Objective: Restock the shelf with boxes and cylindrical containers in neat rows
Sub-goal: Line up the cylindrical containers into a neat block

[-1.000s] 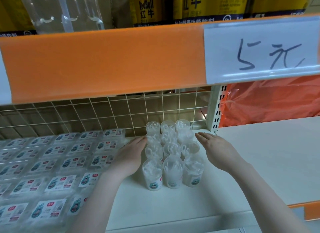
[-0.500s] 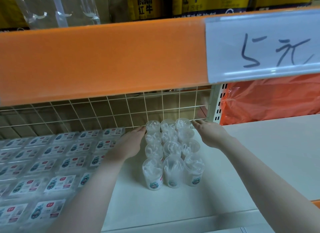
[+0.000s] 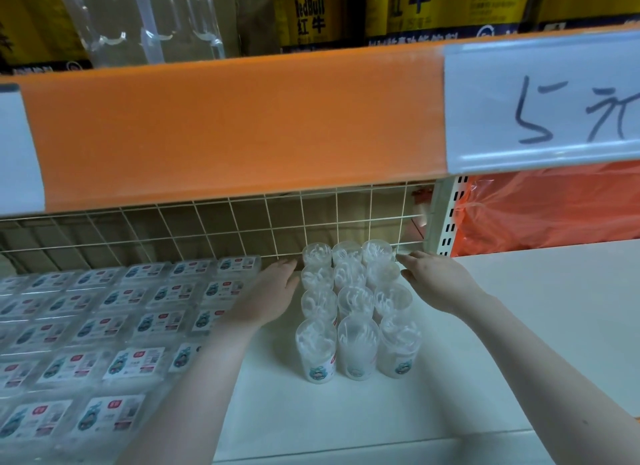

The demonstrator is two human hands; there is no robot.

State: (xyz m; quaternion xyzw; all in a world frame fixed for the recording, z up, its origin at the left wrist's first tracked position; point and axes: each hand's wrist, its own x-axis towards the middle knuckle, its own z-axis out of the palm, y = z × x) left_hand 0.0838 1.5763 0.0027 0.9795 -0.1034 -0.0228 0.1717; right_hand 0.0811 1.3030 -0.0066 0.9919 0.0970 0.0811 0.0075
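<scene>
Head view, left hand (image 3: pixel 266 300) and right hand (image 3: pixel 438 284) now slid deeper along the cylindrical containers (image 3: pixel 355 309), both grips wide with straight fingers flanking the block, clear tubs in three neat columns on the white shelf (image 3: pixel 519 343), flat boxes (image 3: pixel 104 326) left of the left grip

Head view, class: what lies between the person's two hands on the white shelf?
In the head view, the block of clear cylindrical containers stands between the left hand and right hand, three across; both hands flank its back rows with straight fingers.
</scene>
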